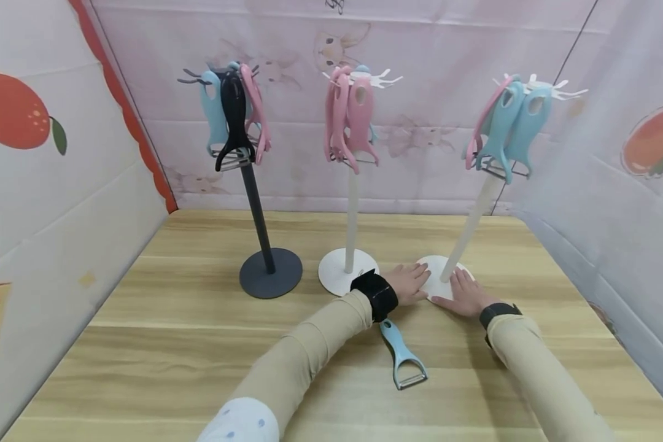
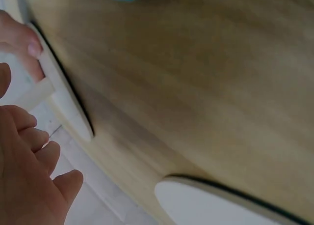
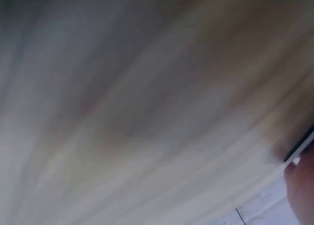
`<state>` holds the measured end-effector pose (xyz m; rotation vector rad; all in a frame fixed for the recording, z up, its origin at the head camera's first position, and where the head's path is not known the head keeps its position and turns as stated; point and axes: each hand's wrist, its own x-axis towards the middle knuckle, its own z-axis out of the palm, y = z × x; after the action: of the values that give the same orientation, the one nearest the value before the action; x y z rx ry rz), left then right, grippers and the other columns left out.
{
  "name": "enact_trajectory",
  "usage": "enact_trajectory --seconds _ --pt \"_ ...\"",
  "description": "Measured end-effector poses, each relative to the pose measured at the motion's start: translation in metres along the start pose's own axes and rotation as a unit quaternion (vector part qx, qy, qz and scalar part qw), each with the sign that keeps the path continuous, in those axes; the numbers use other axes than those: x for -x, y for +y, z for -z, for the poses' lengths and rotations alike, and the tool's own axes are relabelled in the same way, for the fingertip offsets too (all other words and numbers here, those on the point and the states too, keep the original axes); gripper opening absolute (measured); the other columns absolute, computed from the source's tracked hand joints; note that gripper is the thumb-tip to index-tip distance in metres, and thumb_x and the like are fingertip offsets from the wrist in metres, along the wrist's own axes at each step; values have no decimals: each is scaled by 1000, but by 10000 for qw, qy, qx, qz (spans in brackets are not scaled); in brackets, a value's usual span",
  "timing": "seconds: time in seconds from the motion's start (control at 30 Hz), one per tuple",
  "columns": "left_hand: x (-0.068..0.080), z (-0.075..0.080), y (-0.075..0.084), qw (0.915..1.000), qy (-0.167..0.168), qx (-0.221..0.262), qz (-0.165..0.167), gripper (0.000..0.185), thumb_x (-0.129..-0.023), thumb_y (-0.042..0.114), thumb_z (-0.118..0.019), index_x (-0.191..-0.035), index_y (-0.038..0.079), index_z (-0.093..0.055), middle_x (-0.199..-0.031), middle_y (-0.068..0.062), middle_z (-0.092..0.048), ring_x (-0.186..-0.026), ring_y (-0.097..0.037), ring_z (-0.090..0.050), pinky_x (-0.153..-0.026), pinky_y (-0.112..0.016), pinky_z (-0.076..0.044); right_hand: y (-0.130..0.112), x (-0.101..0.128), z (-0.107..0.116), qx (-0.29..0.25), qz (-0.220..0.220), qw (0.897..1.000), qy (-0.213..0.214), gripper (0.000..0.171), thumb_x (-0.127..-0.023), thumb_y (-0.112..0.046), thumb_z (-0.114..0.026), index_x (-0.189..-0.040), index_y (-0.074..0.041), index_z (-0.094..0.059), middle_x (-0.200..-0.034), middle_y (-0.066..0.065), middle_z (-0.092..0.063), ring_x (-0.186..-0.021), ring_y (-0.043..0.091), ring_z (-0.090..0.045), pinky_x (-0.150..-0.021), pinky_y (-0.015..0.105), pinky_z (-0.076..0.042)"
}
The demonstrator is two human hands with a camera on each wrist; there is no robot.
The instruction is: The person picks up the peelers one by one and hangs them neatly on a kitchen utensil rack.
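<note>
Both hands are at the round base of the right-hand white stand [image 1: 435,287]. My left hand [image 1: 407,283] reaches in from the left, its fingers extended to the base's edge. On the other side, my right hand [image 1: 468,296] rests on the base with fingers spread and thumb out along the front rim. From the top hooks of this stand hang light blue peelers [image 1: 505,123] and a pink peeler [image 1: 488,113]. A loose light blue peeler [image 1: 396,344] lies on the table below my left wrist, blade end toward me. The left wrist view also shows the left hand [image 2: 29,171], fingers slightly bent.
A middle white stand [image 1: 352,224] holds several pink peelers [image 1: 360,110]. The dark grey stand [image 1: 259,215] on the left carries a black peeler [image 1: 234,113] among blue and pink ones. Fabric walls [image 1: 447,55] enclose the wooden table [image 1: 188,344].
</note>
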<state>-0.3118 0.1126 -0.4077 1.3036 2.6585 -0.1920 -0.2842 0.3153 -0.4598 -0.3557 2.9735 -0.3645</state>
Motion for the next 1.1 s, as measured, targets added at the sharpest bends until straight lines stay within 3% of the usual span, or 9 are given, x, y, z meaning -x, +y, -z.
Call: enact_trajectory --seconds 0.13,0.27,0.37,0.47,0.67,0.8,0.93,1.1 --pt "-8 -4 2 10000 -59 -59 37 57 -97 40 -34 -146 13 -21 -151 -2 -14 -137 -14 -14 -108 -35 -19 0 4 11 82 305 9995 99 91 -88 -56 -44 -130 23 -22 -134 45 -16 -123 57 -15 -99 61 -17" --pt "-12 -6 -2 9998 -149 -85 96 54 -98 37 -35 -145 14 -24 -151 -2 -16 -136 -13 -15 -107 -35 -20 -20 22 43 -28 489 9988 -2 77 -89 -41 -53 -126 23 -32 -129 46 -24 -122 58 -18 -99 61 -20" --pt "-13 -7 -6 9994 -308 -43 153 52 -98 35 -34 -145 16 -24 -151 0 -17 -136 -11 -15 -108 -37 -18 -43 38 64 -14 392 9992 -45 66 -88 -34 -55 -122 20 -41 -124 42 -38 -117 55 -32 -96 58 -29" --pt "-12 -9 -7 9989 -460 -43 107 51 -99 34 -33 -145 17 -24 -151 0 -17 -136 -10 -16 -108 -40 -18 -70 55 70 26 340 9994 -16 60 -89 -34 -56 -122 15 -47 -115 34 -52 -107 47 -49 -89 53 -39" --pt "-7 -13 -7 9987 -512 41 -63 51 -99 33 -33 -146 16 -22 -151 -1 -16 -136 -11 -15 -107 -40 -20 -141 84 54 -123 551 9983 -174 56 -84 -34 -63 -119 8 -54 -98 24 -63 -88 35 -61 -77 46 -48" --pt "-1 -12 -8 9983 -576 -50 -95 52 -99 34 -32 -146 16 -20 -151 0 -13 -136 -10 -12 -106 -38 -22 -180 90 37 201 650 9970 -356 57 -80 -39 -66 -113 5 -57 -77 10 -63 -66 21 -58 -59 36 -47" --pt "-3 -18 -7 9983 -504 -274 -114 53 -98 35 -34 -146 17 -19 -152 1 -13 -136 -8 -11 -106 -34 -24 -196 91 18 654 914 9937 10 48 -75 -40 -70 -96 1 -58 -62 0 -51 -54 15 -48 -48 32 -39" --pt "-4 -20 -6 9977 -499 -467 13 55 -98 37 -34 -147 19 -17 -152 4 -11 -136 -6 -8 -106 -33 -24 -199 88 4 931 1091 9884 491 43 -71 -29 -75 -95 1 -56 -62 5 -55 -56 21 -55 -48 35 -44"
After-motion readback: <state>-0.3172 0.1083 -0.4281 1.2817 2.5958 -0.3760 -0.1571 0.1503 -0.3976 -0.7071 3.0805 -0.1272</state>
